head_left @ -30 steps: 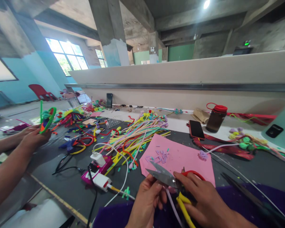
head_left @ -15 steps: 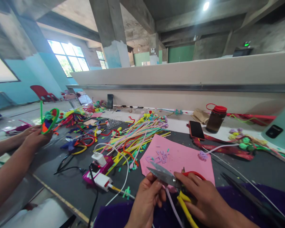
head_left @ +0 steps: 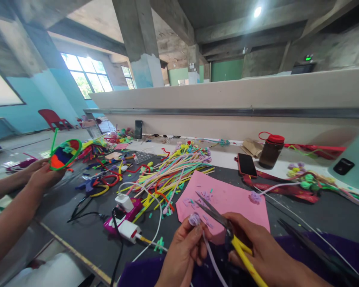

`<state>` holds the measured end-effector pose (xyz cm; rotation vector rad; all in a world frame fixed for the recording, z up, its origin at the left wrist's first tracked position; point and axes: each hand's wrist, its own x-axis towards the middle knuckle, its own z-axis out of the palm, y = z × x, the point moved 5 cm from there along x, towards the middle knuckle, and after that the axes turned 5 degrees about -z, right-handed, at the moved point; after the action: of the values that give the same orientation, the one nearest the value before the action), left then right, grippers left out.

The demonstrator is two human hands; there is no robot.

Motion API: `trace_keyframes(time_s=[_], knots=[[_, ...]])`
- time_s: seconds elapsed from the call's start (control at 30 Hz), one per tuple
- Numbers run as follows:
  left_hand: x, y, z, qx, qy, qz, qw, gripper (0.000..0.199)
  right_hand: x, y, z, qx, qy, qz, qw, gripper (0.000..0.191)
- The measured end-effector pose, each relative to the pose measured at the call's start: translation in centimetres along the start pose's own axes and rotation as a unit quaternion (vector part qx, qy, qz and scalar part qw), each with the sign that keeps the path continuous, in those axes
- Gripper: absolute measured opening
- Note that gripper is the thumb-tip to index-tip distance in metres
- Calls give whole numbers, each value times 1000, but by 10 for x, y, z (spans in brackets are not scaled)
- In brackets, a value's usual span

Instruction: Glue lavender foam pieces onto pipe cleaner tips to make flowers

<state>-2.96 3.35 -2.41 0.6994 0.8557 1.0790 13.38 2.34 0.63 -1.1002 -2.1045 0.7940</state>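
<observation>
Between the thumb and fingers of my left hand [head_left: 187, 249] is a lilac pipe-cleaner flower [head_left: 194, 219], its long stem [head_left: 213, 257] trailing down to the right. My right hand [head_left: 254, 247] grips scissors [head_left: 217, 215] with yellow on the handle; the blades are slightly parted and point up and left, just right of the flower. Under them lies a pink sheet [head_left: 236, 195] strewn with short lilac and green clippings [head_left: 208, 195]. A second lilac flower [head_left: 255, 197] rests at the sheet's right edge.
Left of the sheet are a pile of coloured pipe cleaners [head_left: 170, 167] and a purple power strip [head_left: 131, 211] with cables. A phone [head_left: 247, 164] and a bottle [head_left: 271, 151] stand behind. At far left, another person's hands [head_left: 44, 173] hold a green-rimmed round piece [head_left: 66, 153].
The scissors have drawn back to the right from the flower, which now shows above my left fingertips. At left, the other person's round piece has turned to show more of its face.
</observation>
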Motion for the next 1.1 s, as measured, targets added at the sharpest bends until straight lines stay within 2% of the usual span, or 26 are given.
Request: trace_keyframes(time_s=[0.23,0.53,0.7,1.1], knots=[[-6,2,0,-5,39,15,999,28,-4,-4,9,-123,5,-110,986,56],[-6,-1,2,9,30,-1,1000,34,-8,1,11,-183,37,-157,970,60],[-10,-1,3,11,54,-3,998,29,-8,1,11,-197,46,-161,966,61],[-8,-1,5,9,17,-7,1000,26,-6,3,14,-162,13,-130,978,56]])
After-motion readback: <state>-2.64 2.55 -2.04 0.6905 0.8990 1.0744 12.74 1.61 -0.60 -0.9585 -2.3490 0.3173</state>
